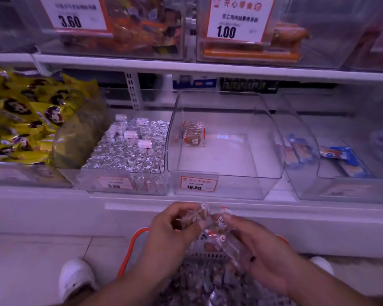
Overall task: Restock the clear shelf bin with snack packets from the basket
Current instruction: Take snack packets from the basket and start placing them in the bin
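Note:
The clear shelf bin [263,138] stands in the middle of the lower shelf with an orange 10.80 tag on its front. One snack packet [194,134] with brown pieces lies at its back left. Below the shelf, my left hand [170,230] grips a clear packet [199,215] of brown snacks. My right hand [259,246] grips another clear packet [221,226] with red and white print. Both hands are over the basket [133,239], which has an orange rim and holds several more packets, partly hidden by my arms.
A bin of silver foil-wrapped sweets [128,149] stands left of the clear bin, and yellow bags [24,115] lie further left. A bin with blue packets [338,155] is on the right. Upper shelf bins carry 3.60 and 1.00 tags. My white shoe [75,279] is on the floor.

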Demonstrator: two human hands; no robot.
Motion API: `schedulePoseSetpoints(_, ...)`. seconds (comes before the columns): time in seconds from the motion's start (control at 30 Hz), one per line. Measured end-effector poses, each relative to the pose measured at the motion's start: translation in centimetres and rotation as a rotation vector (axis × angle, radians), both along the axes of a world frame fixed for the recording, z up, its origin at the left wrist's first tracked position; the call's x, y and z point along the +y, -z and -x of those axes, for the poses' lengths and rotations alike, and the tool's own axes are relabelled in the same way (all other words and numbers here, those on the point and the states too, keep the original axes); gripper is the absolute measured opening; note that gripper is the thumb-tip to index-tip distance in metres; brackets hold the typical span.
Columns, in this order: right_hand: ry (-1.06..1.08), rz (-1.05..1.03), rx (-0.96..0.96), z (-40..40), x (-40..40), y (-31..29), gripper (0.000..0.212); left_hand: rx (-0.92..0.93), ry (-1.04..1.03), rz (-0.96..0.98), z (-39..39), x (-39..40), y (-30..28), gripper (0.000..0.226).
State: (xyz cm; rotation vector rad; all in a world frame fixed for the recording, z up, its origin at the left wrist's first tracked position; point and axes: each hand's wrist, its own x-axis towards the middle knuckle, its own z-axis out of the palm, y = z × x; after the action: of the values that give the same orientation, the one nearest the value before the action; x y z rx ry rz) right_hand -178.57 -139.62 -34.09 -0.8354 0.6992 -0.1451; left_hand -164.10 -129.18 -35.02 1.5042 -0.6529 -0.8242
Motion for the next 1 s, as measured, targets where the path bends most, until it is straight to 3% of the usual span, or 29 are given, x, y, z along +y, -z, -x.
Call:
schedulePoseSetpoints(0.23,0.084,0.02,0.029,-2.3,0.5,1.4,0.04,-0.75,0.139,-0.087,0.1,-0.4,2.2,0.045)
schedulePoseSetpoints(0.27,0.075,0.022,0.03,-2.4,0.2,1.5,0.038,-0.788,0.168,-0.103,0.2,-0.5,2.3,0.049)
schedulePoseSetpoints(0.33,0.094,0.025,0.035,-2.4,-0.6,1.8,0.026,-0.586,0.256,-0.124,0.3,-0.7,2.2,0.064)
schedulePoseSetpoints(0.43,0.105,0.011,0.021,-2.6,-1.8,2.1,0.021,0.065,0.308,-0.005,0.2,-1.4,1.5,0.077)
schedulePoseSetpoints(0.53,0.116,0.066,0.015,-2.8,-2.7,2.1,0.023,0.432,0.087,0.032,-1.0,-2.4,1.1,0.057)
schedulePoseSetpoints(0.6,0.113,0.126,0.011,-2.7,-2.9,2.0,0.025,0.46,0.06,-0.001,-1.6,-2.6,1.0,0.034)
schedulePoseSetpoints(0.67,0.114,0.179,0.015,-2.5,-2.9,2.1,0.031,0.449,0.088,-0.026,-1.8,-2.6,1.2,0.028)
schedulePoseSetpoints(0.87,0.067,0.309,0.034,-1.9,-2.8,3.2,0.034,0.365,0.116,-0.196,-2.2,-1.8,1.7,0.08)
schedulePoseSetpoints(1.0,0.068,0.456,-0.006,-1.5,-3.5,2.6,0.03,0.388,0.133,-0.225,-3.1,-1.4,1.2,0.078)
